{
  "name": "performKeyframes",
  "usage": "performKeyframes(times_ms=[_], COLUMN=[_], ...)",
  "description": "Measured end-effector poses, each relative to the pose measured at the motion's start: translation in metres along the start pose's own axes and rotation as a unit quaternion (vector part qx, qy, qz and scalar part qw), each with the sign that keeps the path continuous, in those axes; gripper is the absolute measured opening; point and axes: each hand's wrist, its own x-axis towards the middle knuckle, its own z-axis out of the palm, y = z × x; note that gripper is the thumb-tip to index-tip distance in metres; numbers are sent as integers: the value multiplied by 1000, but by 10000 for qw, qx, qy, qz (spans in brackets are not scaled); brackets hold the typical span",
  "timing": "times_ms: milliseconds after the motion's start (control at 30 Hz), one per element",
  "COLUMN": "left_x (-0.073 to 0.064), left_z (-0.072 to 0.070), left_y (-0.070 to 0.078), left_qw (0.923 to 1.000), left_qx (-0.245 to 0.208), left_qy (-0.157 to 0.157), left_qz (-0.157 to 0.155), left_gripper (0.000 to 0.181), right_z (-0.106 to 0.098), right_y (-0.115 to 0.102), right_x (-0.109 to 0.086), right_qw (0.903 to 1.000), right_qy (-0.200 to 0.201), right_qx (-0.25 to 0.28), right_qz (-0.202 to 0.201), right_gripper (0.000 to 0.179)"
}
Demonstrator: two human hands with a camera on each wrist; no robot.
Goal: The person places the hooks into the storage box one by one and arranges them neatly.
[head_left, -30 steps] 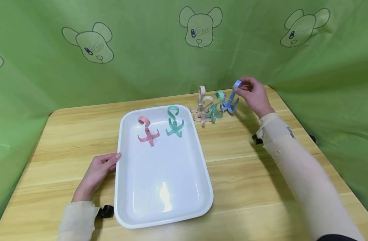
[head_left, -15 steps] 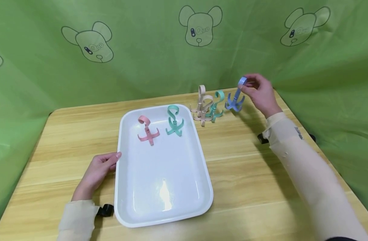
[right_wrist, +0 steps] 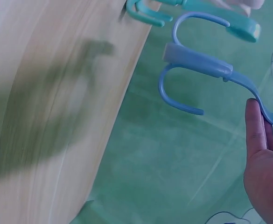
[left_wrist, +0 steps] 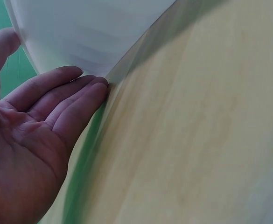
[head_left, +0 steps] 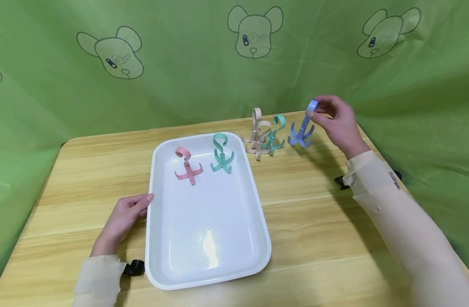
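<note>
My right hand [head_left: 338, 121] pinches a blue four-pronged hanging hook [head_left: 304, 128] by its curved top, holding it nearly upright close over the table's back right. In the right wrist view the blue hook [right_wrist: 199, 64] hangs between fingers and table, prongs toward the table. Just left of it stand a teal hook [head_left: 273, 136] and two beige hooks [head_left: 256, 123], partly overlapping. My left hand [head_left: 126, 215] holds the left rim of a white tray [head_left: 150, 238], thumb on the rim, fingers against the outer wall. Inside the tray stand a pink hook [head_left: 189, 168] and a teal hook [head_left: 222, 157].
The tray lies on a wooden table [head_left: 311, 230]. A green cloth [head_left: 188, 85] with printed bear heads hangs behind the table and along its sides. The table's back right corner is close to my right hand.
My right hand has carried the blue hook to the right, away from the standing teal hook. My left hand stays at the tray's rim, and the other hooks have not moved.
</note>
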Motion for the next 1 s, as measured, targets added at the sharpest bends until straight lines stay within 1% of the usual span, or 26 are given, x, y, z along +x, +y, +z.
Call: performKeyframes(times_ms=[233, 433, 667, 767, 867, 1000], left_x=[0, 1, 0, 0, 0, 0], left_z=[0, 1, 1, 1, 1, 1], left_y=[-2, -2, -1, -2, -2, -1], left_qw=[9999, 10000, 10000, 9999, 9999, 9999], left_qx=[-120, -70, -48, -95, -141, -150], left_qy=[10, 36, 83, 88, 72, 25], left_qz=[25, 11, -3, -1, 19, 51], left_gripper=[53, 53, 53, 53, 53, 53], right_z=[4, 8, 19, 24, 29, 35], right_y=[-9, -14, -26, -32, -37, -44], right_x=[-16, -28, -42, -47, -50, -53], right_qw=[9997, 9990, 9957, 9932, 9911, 9885], right_qy=[-91, -244, -601, -739, -864, -1065], right_qx=[-6, -66, 446, 587, 641, 678], right_qz=[-210, -366, -542, -682, -790, -836], right_gripper=[41, 42, 38, 37, 37, 37])
